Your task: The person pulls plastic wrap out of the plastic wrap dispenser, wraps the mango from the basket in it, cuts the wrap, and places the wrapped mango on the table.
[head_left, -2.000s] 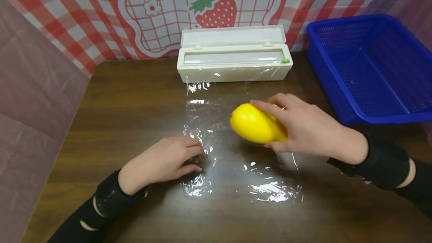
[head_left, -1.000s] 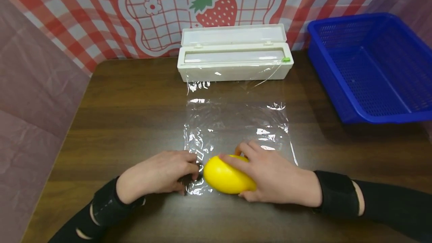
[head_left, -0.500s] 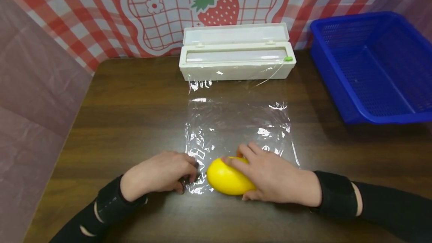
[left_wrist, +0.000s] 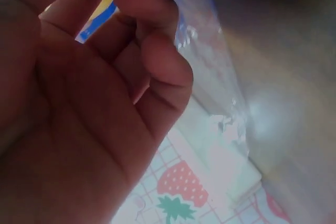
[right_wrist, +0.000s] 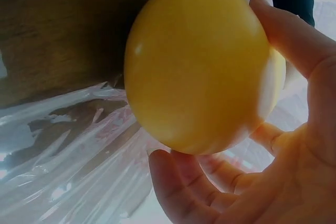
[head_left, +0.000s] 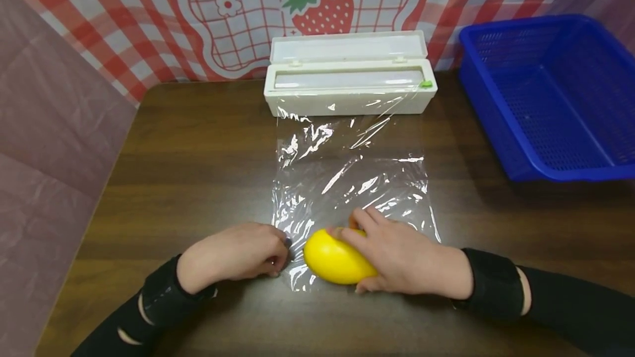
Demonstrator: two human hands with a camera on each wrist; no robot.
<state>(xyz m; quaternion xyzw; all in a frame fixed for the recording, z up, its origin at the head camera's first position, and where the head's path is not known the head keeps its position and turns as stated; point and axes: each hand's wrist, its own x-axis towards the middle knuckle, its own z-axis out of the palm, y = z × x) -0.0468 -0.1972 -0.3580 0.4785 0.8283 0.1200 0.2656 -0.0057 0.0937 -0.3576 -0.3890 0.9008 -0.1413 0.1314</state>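
Observation:
A sheet of clear plastic wrap [head_left: 347, 175] runs from a white dispenser box [head_left: 349, 102] toward me, with bright creases across it. At its near left corner my left hand [head_left: 238, 252] pinches the edge with curled fingers. The left wrist view shows those fingers [left_wrist: 168, 66] bent, the pinch itself mostly hidden. My right hand [head_left: 402, 255] grips a smooth yellow mango [head_left: 334, 258] from its right side, down on the near part of the wrap. Seen from the right wrist, the thumb and fingers spread around the mango [right_wrist: 199, 66], and wrinkled wrap lies beside it.
The dispenser's lid [head_left: 349, 47] stands up at the back, and a green slider [head_left: 426, 84] sits at its right end. A blue plastic basket [head_left: 516, 125] is at the right rear of the brown wooden table [head_left: 188, 169]. Red-checked cloth [head_left: 119, 21] hangs behind.
My right hand brought the mango down and left onto the near part of the wrap, then stayed there. My left hand's fingers curled in, and the wrap now shows more diagonal creases.

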